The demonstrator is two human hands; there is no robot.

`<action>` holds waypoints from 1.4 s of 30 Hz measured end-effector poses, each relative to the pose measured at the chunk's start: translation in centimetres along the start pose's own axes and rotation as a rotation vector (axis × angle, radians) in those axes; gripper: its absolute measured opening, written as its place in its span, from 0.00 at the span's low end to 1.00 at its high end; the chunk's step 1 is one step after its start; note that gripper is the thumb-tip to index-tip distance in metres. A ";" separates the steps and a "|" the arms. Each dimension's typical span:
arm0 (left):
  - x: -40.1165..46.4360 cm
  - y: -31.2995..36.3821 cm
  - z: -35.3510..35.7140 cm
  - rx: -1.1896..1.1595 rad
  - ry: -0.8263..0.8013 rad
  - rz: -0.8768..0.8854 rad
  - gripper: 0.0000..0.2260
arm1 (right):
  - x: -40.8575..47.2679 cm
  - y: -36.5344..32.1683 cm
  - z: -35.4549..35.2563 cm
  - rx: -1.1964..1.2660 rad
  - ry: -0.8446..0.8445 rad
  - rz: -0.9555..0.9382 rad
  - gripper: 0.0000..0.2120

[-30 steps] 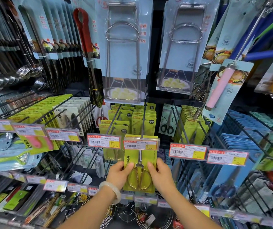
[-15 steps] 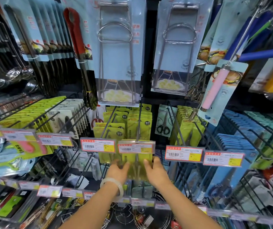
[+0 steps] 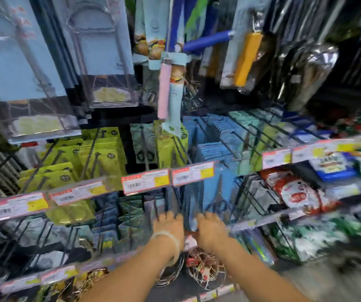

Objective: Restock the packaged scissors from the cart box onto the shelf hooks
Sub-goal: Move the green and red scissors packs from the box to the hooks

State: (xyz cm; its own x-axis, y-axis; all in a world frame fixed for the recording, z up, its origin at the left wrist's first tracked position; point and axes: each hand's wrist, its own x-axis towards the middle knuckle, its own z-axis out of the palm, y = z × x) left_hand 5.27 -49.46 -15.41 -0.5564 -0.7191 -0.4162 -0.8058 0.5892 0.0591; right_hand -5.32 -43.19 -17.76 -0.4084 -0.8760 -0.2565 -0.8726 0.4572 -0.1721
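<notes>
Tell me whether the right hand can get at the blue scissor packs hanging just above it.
Probably yes: the right hand is already at the foot of the blue packs, beside the left hand, nothing lying between. Blur hides any grip.

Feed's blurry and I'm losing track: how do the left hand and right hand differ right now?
The left hand wears a pale bangle at the wrist; the right hand has a bare wrist. The left sits slightly higher than the right. Both reach among blue packs below the price tags, knuckles up; grips are blurred.
</notes>
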 end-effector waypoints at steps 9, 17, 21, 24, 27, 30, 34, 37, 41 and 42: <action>1.2 23.3 -1.6 0.155 0.010 0.372 0.28 | -8.1 21.6 -3.9 0.050 0.113 0.321 0.24; -1.6 45.8 1.7 0.264 0.048 0.690 0.27 | -21.0 41.8 -4.7 0.096 0.160 0.709 0.21; -4.4 55.7 2.5 0.335 0.061 0.850 0.25 | -27.2 48.9 -5.3 0.174 0.180 0.873 0.21; -5.9 61.7 3.5 0.386 0.056 0.953 0.23 | -30.7 53.3 -5.2 0.229 0.144 0.992 0.22; -6.4 67.0 4.7 0.432 0.028 1.021 0.22 | -33.0 57.5 -4.4 0.288 0.116 1.073 0.24; -6.0 72.0 5.7 0.504 -0.011 1.067 0.28 | -34.3 61.5 -3.5 0.316 0.118 1.133 0.26; -4.1 79.4 6.2 0.509 -0.009 1.122 0.25 | -34.1 68.3 -3.8 0.325 0.117 1.173 0.22; -1.9 85.9 5.6 0.454 -0.021 1.142 0.23 | -33.0 74.3 -5.4 0.322 0.119 1.192 0.24; 1.5 94.3 3.8 0.419 0.000 1.144 0.26 | -31.5 82.8 -9.3 0.299 0.188 1.198 0.23; 2.4 96.2 3.5 0.417 0.009 1.138 0.25 | -31.2 84.8 -10.3 0.308 0.228 1.201 0.22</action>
State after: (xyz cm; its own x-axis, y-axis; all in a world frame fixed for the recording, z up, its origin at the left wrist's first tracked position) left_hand -72.84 6.76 -13.88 -0.9069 0.2855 -0.3101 0.2710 0.9584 0.0898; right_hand -69.36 21.34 -14.59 -0.9628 0.1234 -0.2403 0.1661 0.9719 -0.1665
